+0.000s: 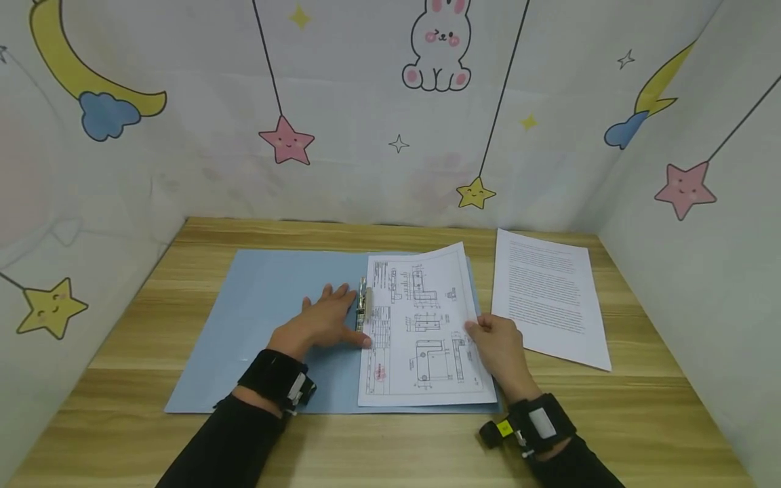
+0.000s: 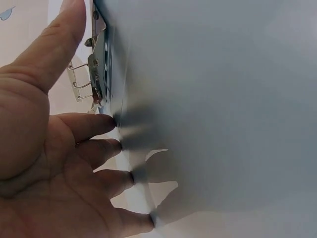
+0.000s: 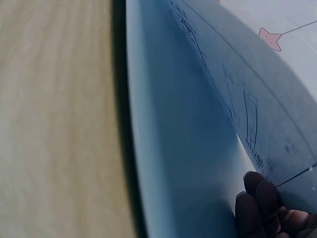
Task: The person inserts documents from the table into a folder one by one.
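A blue folder (image 1: 262, 305) lies spread on the table. Over its right half is a sheet with technical drawings (image 1: 399, 359), beside the metal clip (image 1: 363, 303) at the fold. My left hand (image 1: 320, 324) rests on the folder with fingers spread, the thumb reaching the sheet's left edge. In the left wrist view its fingertips touch the folder's smooth surface, near the clip (image 2: 97, 67). At the sheet's right edge, my right hand (image 1: 502, 344) pinches the paper. The right wrist view shows the sheet (image 3: 247, 84) bowed up from the folder (image 3: 183, 129) there.
A white page of printed text (image 1: 549, 291), maybe a stack, lies right of the folder. The wood-grain table (image 1: 390, 447) meets white cloth walls (image 1: 378, 183) with cartoon prints at the back and sides. Each wrist wears a black strap.
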`<act>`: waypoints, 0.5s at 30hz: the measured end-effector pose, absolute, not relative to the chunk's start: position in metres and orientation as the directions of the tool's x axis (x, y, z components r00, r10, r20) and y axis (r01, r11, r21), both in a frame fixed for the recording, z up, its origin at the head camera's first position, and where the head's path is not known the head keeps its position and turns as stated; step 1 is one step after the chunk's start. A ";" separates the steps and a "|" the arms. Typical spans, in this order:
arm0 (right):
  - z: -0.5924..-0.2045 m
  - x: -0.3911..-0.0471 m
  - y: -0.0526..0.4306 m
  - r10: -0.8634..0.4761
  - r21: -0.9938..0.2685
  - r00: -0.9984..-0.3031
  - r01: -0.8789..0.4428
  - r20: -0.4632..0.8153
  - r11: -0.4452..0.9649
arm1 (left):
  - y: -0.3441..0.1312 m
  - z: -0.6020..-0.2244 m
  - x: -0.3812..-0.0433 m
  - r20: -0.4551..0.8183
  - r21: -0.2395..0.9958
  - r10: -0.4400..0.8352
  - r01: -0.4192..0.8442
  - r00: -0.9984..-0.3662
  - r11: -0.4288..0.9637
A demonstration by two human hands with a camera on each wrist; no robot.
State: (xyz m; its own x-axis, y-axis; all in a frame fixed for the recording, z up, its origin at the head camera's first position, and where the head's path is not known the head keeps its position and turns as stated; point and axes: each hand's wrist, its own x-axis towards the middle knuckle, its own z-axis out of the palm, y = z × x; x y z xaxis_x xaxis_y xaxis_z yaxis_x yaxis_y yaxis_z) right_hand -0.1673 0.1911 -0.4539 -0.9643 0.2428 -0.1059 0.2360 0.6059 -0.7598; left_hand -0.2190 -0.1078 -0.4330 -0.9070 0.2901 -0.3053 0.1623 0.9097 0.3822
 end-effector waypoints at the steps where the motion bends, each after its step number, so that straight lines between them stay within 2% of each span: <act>1: -0.453 -0.167 0.191 0.243 -0.759 -0.964 0.235 -0.104 0.608 | -0.107 -0.433 -0.219 -0.310 0.379 0.282 0.154 -0.908 0.912; 11: -0.451 -0.169 0.188 0.209 -0.726 -0.974 0.205 -0.086 0.656 | -0.104 -0.431 -0.215 -0.310 0.349 0.242 0.127 -0.919 0.929; 15: -0.449 -0.169 0.190 0.205 -0.659 -0.977 0.196 -0.065 0.726 | -0.104 -0.428 -0.214 -0.319 0.335 0.242 0.130 -0.916 0.933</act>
